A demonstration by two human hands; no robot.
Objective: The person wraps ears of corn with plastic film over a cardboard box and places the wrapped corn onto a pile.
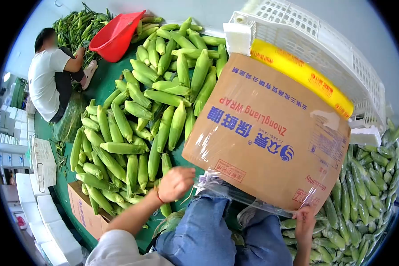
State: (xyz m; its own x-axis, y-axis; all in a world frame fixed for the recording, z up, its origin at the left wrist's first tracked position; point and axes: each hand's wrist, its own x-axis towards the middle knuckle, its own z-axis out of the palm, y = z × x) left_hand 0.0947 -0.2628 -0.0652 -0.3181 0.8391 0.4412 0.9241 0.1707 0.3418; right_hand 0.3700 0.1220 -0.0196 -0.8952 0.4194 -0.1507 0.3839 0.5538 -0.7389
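Observation:
A brown cardboard box [252, 119] with printed "ZhongLiang WRAP" lies before my knees. Clear plastic wrap [248, 195] stretches over its top, and its loose, crumpled edge hangs toward me. My left hand [177, 184] is closed at the wrap's left corner, beside the box's near left corner; its fingertips are partly hidden. At the near right corner, my right hand [304, 221] pinches the wrap's edge. A yellow roll tube [301, 77] lies along the box's far edge. No corn is in either hand.
Husked-green corn ears [133, 128] are heaped on the green floor at left. Wrapped corn [359, 199] is piled at right. A white crate [314, 40] stands behind the box. Farther off are a red basin [115, 37] and a crouching person [48, 80]. An open carton [86, 210] sits lower left.

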